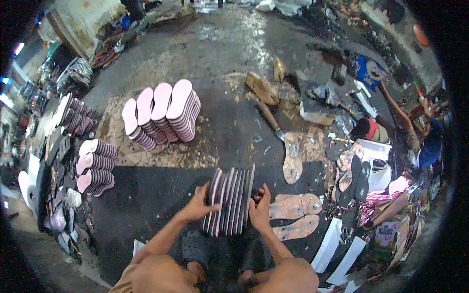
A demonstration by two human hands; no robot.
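Note:
Between my two hands stands a stack of pink-and-black shoe soles (228,202), turned on edge so their striped sides show. My left hand (197,205) presses on the stack's left side, its thumb across the near edges. On the opposite side my right hand (260,207) has its fingers curled against the outermost dark sole. Just right of that hand lie pale, worn sole templates (294,207) on the black mat. Farther off, tall piles of pink soles (168,110) rise from a stained board, and shorter pink-topped piles (96,166) stand at the left.
Right of centre are a wooden-handled tool (268,117), a single template (292,158) and a wooden block (262,88). A white tub (316,114), a red tin (370,130) and white strips (327,245) lie around. Another person's arm (398,110) reaches in at far right.

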